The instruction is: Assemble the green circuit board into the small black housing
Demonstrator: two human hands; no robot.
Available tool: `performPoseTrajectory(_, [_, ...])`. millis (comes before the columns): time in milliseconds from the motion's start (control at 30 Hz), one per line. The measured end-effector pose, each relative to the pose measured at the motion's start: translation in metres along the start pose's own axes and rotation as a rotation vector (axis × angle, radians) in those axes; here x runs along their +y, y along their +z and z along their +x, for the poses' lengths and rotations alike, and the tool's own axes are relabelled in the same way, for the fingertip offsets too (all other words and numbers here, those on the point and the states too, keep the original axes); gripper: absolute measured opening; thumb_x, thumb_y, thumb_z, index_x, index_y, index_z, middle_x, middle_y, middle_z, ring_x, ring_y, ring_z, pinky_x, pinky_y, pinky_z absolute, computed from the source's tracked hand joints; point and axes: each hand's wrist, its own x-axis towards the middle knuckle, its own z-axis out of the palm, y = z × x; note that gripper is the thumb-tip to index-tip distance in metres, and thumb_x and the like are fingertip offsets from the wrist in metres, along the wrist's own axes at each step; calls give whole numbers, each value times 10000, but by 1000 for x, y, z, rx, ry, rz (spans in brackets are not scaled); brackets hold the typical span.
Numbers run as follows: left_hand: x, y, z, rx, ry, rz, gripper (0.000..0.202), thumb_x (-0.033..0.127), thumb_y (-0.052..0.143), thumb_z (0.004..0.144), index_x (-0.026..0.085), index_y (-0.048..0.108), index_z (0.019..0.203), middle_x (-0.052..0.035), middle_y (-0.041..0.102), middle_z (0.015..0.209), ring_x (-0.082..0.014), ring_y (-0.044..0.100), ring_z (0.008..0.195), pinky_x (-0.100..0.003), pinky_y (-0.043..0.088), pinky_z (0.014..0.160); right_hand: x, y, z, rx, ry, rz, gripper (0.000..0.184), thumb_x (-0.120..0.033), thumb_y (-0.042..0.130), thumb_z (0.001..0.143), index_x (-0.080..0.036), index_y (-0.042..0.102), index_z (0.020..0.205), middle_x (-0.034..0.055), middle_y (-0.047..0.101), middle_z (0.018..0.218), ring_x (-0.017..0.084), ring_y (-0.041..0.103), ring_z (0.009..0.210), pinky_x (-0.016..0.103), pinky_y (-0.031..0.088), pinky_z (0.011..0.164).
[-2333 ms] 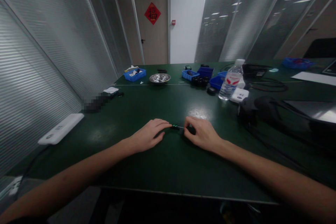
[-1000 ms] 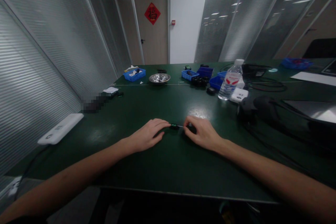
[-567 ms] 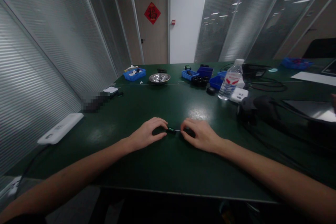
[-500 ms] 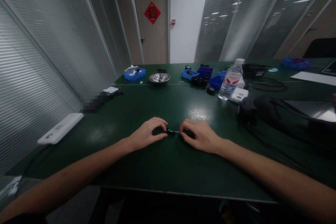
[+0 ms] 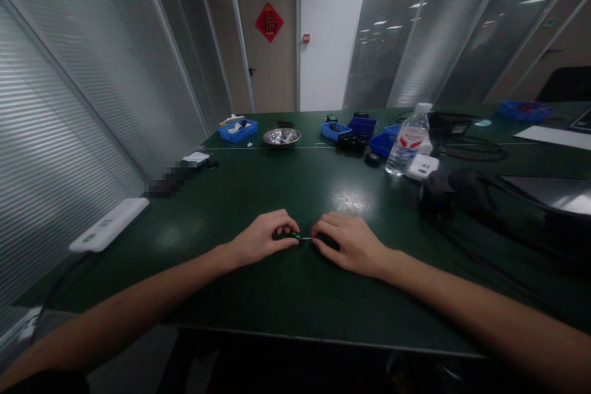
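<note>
A small black-and-green screwdriver point(image 5: 296, 236) with a thin metal shaft is held level, low over the dark green table point(image 5: 258, 301). My left hand point(image 5: 265, 235) is closed around its handle, pinching it between thumb and fingers. At the other end, the thumb and fingertips of my right hand point(image 5: 353, 243) pinch the tip of the shaft. Only a short length of bare shaft shows between the two hands. The tip itself is hidden by my right fingers.
A metal bowl point(image 5: 281, 138) and a blue basket point(image 5: 239, 130) stand at the back. Back right are a water bottle point(image 5: 410, 141), blue bins point(image 5: 362, 126) and black cables. A white power strip point(image 5: 109, 225) lies left; a black headset-like device point(image 5: 462, 191) lies right.
My left fingers have closed further over the screwdriver's handle, covering more of it. Both hands and the screwdriver have moved slightly toward me.
</note>
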Motion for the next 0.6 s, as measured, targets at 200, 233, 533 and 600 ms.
performPoseTrajectory(200, [1,1,0,-27,-29,-14,231,331,727,913,175,671,1074,11,561,847,-134,515,739,-250,405,666,-1,1,-1,-2,-8,21,147,-291,509,1014,-207,619,1064,41,659,970,178,602,878,293,430,733])
performPoseTrajectory(233, [1,1,-1,-34,-23,-13,238,331,719,921,179,677,1100,13,557,838,-132,511,732,-249,403,665,-1,2,-1,-1,-7,27,149,-288,505,1015,-207,618,1069,41,657,972,175,604,874,291,432,733])
performPoseTrajectory(533, [4,0,-3,33,75,-56,225,285,702,937,195,737,1140,-70,629,1102,-179,603,973,-272,477,794,-7,-2,-2,0,-12,93,134,-259,519,996,-197,616,1065,30,633,953,150,588,803,283,417,694])
performPoseTrajectory(600, [6,0,-3,32,70,-109,226,280,691,946,192,741,1149,-75,653,1126,-167,617,930,-266,490,765,-10,-2,-3,17,7,125,124,-249,527,987,-196,614,1058,25,624,943,147,581,791,282,417,690])
